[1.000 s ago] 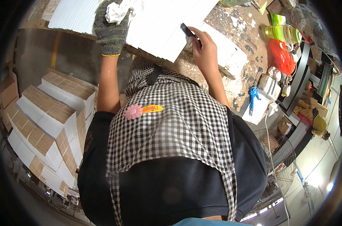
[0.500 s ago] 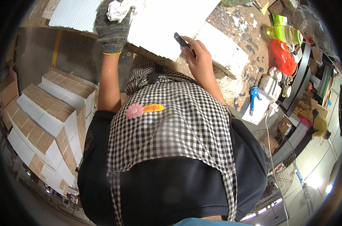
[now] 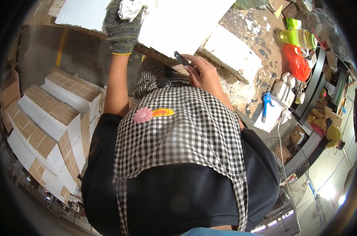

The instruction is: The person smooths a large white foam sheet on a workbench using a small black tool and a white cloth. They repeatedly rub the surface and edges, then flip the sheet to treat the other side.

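My left hand (image 3: 125, 31), in a grey knitted glove with a yellow cuff, is at the left side of a stack of white sheets (image 3: 178, 23). It is closed around a crumpled white wad (image 3: 130, 9), cloth or paper. My bare right hand (image 3: 204, 72) is at the near edge of the stack. Its fingers grip a slim black handheld tool (image 3: 181, 58), which points away and to the left; its exact kind is unclear. The tool's tip is close to the sheets' near corner; contact cannot be made out.
A white-smeared block (image 3: 231, 53) lies right of the sheets on the stained table. Beyond are a blue glue gun (image 3: 266, 105), a red plastic bag (image 3: 296, 65) and a yellow-green bottle (image 3: 298, 38). Stacked white boards (image 3: 48, 118) stand at left, a wire fan (image 3: 288, 169) at right.
My right hand and the black tool have moved nearer to me and slightly left, down to the sheets' near edge. The left hand appears a little farther right.
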`<state>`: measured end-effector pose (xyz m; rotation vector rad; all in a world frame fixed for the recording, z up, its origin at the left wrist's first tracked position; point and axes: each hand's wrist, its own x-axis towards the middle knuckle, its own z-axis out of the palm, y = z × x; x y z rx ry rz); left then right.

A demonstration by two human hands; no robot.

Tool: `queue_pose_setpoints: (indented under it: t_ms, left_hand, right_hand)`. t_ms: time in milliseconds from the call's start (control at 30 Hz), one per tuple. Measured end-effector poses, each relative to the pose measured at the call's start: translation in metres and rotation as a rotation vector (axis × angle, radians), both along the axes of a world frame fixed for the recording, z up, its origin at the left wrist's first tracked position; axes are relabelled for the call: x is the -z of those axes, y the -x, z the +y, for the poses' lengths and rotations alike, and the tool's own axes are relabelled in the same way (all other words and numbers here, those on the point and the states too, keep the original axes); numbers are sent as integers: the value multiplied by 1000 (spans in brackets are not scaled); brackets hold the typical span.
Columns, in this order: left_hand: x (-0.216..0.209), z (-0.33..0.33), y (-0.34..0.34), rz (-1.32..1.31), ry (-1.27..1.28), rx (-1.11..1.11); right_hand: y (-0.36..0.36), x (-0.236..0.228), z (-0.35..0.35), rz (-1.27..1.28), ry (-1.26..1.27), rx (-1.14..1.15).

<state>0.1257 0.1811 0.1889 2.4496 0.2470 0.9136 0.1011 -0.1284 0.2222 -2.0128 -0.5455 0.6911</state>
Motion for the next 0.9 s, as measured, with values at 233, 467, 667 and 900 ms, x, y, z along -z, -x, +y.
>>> queue_pose_setpoints:
  t_ms: [233, 467, 667, 900]
  left_hand:
    - [4, -1, 4, 30, -13, -59]
    - [10, -2, 3, -93, 94, -94]
    - [4, -13, 1, -198, 212, 39]
    - [-2, -15, 4, -173, 192, 21]
  right_hand:
    - [-3, 0, 8, -16, -126, 116]
    - [4, -1, 15, 28, -104, 149]
    - [7, -3, 15, 46, -143, 125]
    - [11, -1, 16, -28, -120, 112]
